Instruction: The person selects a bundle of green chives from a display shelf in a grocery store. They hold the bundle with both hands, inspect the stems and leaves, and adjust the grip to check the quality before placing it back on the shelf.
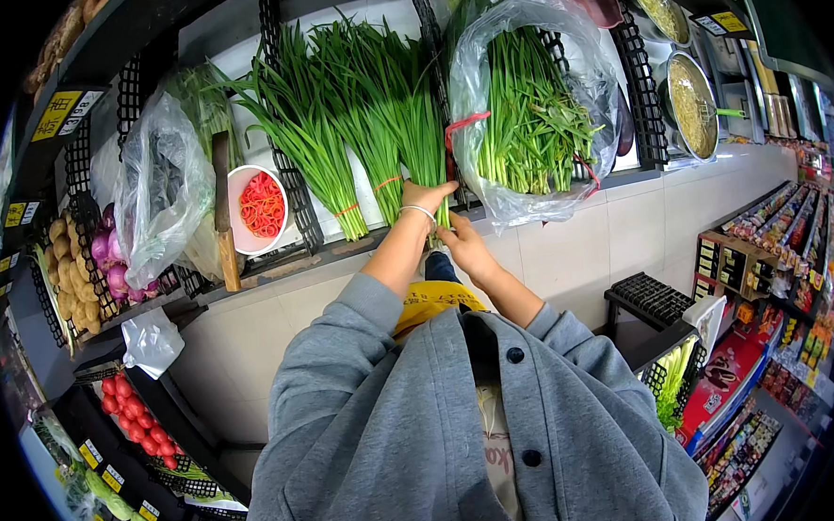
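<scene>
Three bunches of garlic chives lie side by side on the white shelf: a left bunch [316, 163] and a middle bunch [370, 142], each tied with a red rubber band, and a right bunch [422, 136]. My left hand [429, 195], with a pale bangle at the wrist, is wrapped over the stems of the right bunch. At that bunch's lower stem ends, the fingers of my right hand [469, 245] pinch the stalks over the shelf's front edge. Whether this bunch has a band is hidden.
Left of the chives are a white bowl [234, 246] of red rubber bands and a wooden-handled knife [225, 221]. A large plastic bag [465, 81] of cut green stalks stands to the right. Black mesh dividers [285, 147] separate the sections. A yellow bag [426, 306] hangs below my hands.
</scene>
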### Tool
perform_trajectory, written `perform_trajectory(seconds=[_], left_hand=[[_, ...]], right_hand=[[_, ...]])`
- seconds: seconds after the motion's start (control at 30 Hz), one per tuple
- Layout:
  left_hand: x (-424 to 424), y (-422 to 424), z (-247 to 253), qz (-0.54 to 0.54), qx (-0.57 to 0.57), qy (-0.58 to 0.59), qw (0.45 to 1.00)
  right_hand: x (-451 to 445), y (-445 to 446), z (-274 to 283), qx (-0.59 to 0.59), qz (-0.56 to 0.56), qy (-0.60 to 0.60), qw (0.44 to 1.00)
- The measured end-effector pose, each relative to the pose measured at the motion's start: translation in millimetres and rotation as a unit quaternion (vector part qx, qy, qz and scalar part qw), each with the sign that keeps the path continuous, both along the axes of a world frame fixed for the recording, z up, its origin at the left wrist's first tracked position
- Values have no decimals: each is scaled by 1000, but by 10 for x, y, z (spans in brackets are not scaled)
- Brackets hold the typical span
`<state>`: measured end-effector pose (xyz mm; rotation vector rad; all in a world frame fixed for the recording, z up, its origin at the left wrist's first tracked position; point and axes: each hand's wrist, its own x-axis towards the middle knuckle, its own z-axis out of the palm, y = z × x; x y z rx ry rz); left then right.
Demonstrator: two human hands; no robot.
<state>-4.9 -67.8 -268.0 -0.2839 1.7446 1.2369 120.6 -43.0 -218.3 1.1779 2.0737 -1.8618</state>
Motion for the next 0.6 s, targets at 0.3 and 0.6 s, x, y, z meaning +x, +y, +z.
perform_trajectory(seconds=[0.3,0.6], left_hand=[[-455,-429,651,-27,155,-171,973],[-194,-557,760,1,190,69,979]], right_hand=[[-138,23,773,-2,156,116,981],[-166,62,721,-273,8,93,958]])
